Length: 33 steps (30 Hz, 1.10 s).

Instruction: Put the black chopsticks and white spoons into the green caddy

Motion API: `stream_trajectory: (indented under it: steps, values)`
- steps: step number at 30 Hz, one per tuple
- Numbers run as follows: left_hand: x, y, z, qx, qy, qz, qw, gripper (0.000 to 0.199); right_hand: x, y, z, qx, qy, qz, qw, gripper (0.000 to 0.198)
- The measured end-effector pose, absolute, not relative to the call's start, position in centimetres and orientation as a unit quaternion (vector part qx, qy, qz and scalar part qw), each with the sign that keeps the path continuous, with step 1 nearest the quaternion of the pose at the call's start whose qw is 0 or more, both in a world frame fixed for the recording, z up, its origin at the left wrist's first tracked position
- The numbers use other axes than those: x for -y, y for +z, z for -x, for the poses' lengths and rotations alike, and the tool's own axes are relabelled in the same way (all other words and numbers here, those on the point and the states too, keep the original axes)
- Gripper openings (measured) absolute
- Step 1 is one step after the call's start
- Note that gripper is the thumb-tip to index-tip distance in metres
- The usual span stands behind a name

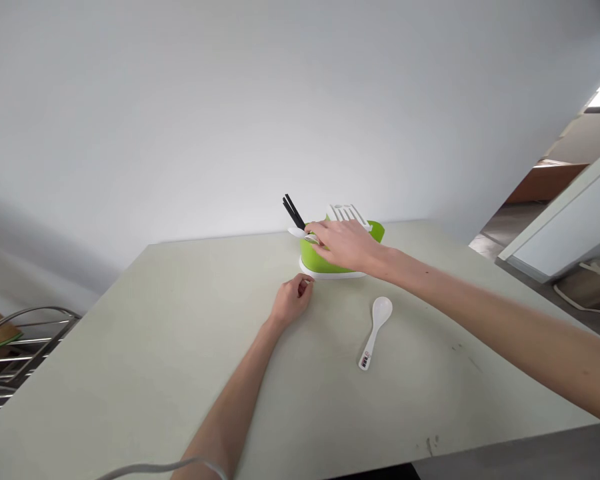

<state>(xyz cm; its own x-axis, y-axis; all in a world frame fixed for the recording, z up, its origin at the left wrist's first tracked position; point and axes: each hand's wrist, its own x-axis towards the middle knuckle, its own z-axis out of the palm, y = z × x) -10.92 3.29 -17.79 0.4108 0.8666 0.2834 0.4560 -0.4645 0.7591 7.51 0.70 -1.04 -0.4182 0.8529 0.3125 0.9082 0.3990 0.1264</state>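
The green utensil caddy (321, 260) is partly covered by the right hand (347, 241), whose grip cannot be told; its white base (336, 275) is best steadied by the loosely closed left hand (291, 300) just beside it.

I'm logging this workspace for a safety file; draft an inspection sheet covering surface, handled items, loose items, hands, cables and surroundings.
Surface: pale table, dark marks toward its front and right.
Handled items: green-and-white holder near the wall; black sticks and white utensil ends stick out on its left.
Loose items: white spoon lying in front of the holder.
Hands: right hand over the holder, its grip unclear; left hand near the holder's base, fingers curled.
Cables: grey cord crossing the view by the left forearm.
Surroundings: pale wall behind; metal rack at left.
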Motion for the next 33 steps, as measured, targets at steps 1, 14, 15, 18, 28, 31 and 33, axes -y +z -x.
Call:
stream_trajectory:
  steps: [1, 14, 15, 18, 28, 31, 33]
  values:
    - [-3.2, -17.7, 10.9, -0.422, 0.341, -0.785, 0.3, 0.026, -0.1, -1.4, -8.1, 0.839, -0.136, 0.513, 0.119, 0.033]
    - [-3.1, -17.6, 10.9, -0.43, 0.319, -0.8, 0.271, 0.024, 6.6, -9.4, -20.8, 0.851, 0.058, 0.519, 0.056, 0.046]
    - [-3.1, -17.6, 10.9, -0.431, 0.317, -0.801, 0.27, 0.024, 6.7, -9.7, -21.3, 0.83, 0.1, 0.545, 0.061, 0.048]
    - [-3.2, -17.7, 10.9, -0.432, 0.313, -0.803, 0.267, 0.024, 6.6, -10.5, -21.7, 0.777, 0.232, 0.581, 0.071, 0.047]
    - [-3.2, -17.8, 10.9, -0.428, 0.308, -0.808, 0.263, 0.026, 7.6, -10.8, -18.0, 0.722, 0.343, 0.584, 0.141, 0.037]
    - [-3.2, -17.7, 10.9, -0.427, 0.307, -0.809, 0.263, 0.025, 7.6, -8.7, -17.0, 0.732, 0.273, 0.597, 0.182, 0.038]
    - [-3.1, -17.6, 10.9, -0.427, 0.309, -0.808, 0.264, 0.025, 7.3, -6.6, -16.7, 0.733, 0.204, 0.61, 0.223, 0.037]
